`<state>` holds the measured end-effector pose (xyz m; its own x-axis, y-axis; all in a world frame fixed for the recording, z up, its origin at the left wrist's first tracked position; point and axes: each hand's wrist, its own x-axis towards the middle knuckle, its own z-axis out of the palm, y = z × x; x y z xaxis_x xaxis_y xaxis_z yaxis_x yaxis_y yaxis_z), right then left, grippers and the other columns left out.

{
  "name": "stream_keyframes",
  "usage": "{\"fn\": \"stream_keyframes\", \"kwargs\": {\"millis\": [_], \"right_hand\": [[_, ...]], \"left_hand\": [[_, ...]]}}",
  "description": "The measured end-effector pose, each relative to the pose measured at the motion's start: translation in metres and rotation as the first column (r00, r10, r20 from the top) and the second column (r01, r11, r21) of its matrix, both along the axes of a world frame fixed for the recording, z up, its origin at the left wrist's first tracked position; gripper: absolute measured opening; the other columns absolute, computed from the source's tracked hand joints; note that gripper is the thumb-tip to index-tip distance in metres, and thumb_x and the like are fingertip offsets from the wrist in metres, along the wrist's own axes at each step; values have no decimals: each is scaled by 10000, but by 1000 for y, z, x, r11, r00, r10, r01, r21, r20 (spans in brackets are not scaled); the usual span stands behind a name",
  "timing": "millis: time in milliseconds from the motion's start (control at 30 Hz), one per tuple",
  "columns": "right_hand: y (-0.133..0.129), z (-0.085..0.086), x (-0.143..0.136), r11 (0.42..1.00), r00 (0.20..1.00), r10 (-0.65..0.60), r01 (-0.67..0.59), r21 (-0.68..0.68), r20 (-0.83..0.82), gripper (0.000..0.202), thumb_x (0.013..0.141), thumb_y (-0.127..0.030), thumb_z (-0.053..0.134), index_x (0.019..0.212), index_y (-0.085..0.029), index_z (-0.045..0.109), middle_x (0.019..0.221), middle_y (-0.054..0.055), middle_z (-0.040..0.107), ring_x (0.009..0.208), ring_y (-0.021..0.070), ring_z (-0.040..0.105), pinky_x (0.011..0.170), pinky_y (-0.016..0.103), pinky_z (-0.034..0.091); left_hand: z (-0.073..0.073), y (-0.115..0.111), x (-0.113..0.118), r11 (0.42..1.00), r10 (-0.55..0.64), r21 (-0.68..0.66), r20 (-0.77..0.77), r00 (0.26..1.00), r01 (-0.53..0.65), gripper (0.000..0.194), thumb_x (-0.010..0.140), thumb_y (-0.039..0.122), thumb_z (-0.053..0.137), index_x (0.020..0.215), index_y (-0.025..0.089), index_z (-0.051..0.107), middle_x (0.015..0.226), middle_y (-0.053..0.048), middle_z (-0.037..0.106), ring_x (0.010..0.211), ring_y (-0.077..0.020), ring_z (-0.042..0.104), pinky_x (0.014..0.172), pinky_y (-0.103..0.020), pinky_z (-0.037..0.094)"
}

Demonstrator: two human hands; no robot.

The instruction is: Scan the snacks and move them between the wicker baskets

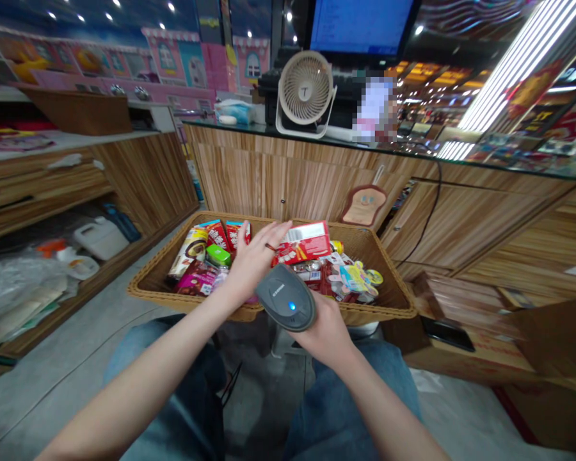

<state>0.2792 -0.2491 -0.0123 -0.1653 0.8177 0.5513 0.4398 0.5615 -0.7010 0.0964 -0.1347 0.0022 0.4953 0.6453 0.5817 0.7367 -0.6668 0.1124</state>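
Note:
My right hand (329,330) is wrapped round a dark grey barcode scanner (287,298) with a lit blue light on top. The scanner points away from me, over the near rim of a brown woven basket (146,291). My left hand (252,262), a dark ring on one finger, reaches over the basket and grips the left edge of a red snack packet (312,246). The packet is tilted up, its white barcode label towards me; my thumb is hidden. About it lie red snack packs (216,234), a green pack (218,255), a yellow-brown canister (189,253) and colourful candy packs (358,278).
Behind the basket stands a wooden counter (240,173) bearing a white fan (306,89) and a monitor (362,29). At right, a black phone (447,334) lies on a cardboard box (489,358). A cable (432,218) hangs down the counter front. Open shelves (52,205) are at left.

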Motion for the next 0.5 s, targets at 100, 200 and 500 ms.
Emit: {"fn": "stream_keyframes", "kwargs": {"millis": [100,200,500], "right_hand": [[1,-1,1,1000,1000,-8,8,2,9,89,831,-232,695,915,-219,667,861,82,799,750,253,768,679,301,583],[0,-2,3,1000,1000,-15,15,17,21,106,842,-237,689,943,-216,667,871,86,799,758,256,769,682,307,585],[-3,0,2,1000,1000,-1,1,7,27,80,821,-237,709,881,-228,657,807,54,773,708,235,746,647,281,561]], "left_hand": [[-5,5,39,994,-91,-68,-70,993,86,872,995,609,617,1710,255,264,1739,-132,377,1624,-371,307,1316,-649,-93],[-14,5,48,991,-102,-96,-110,989,92,864,996,633,598,1708,258,283,1755,-116,346,1632,-368,287,1327,-636,-67],[-11,2,-54,966,242,-68,-90,966,-249,657,1028,402,544,1638,192,420,1617,-192,541,1541,-367,432,1314,-655,80]]}}
